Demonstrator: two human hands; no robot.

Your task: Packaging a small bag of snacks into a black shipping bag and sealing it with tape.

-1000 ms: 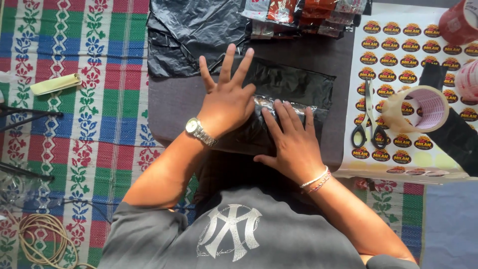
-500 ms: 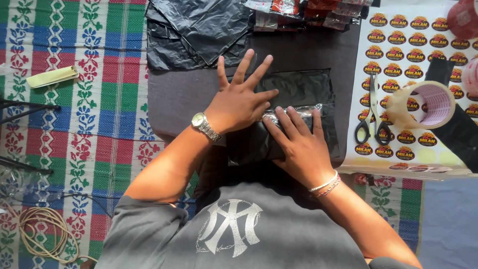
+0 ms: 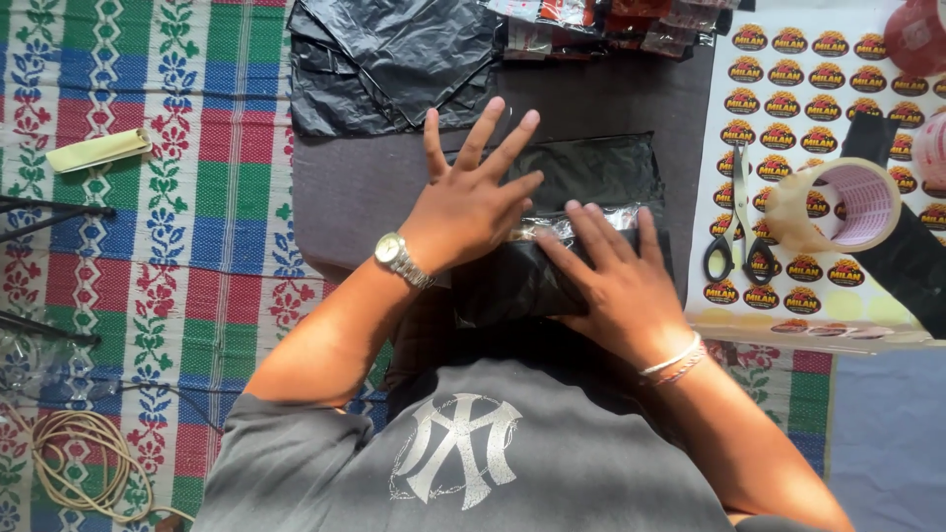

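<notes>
Barely shifted, left hand [image 3: 471, 202] and right hand [image 3: 611, 281] lie flat, grasping nothing, pressing the black bag [image 3: 581, 177], whose fold could spring open.

A grey short-sleeved shirt [image 3: 473, 463] with a pale monogram fills the lower frame; a silver wristwatch [image 3: 397, 258] sits at centre; thin silver bracelets [image 3: 673, 359] lie lower right.

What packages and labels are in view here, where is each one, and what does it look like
Black plastic-wrapped parcel: centre, flat and rectangular, under the left hand and right hand.
Sticker sheet: right side, white with rows of round orange-and-black labels.
Snack packets: top edge, shiny, red and silver.
Black bags: top centre, a loose crumpled pile.
Tape roll: on the sticker sheet, tan ring.
</notes>
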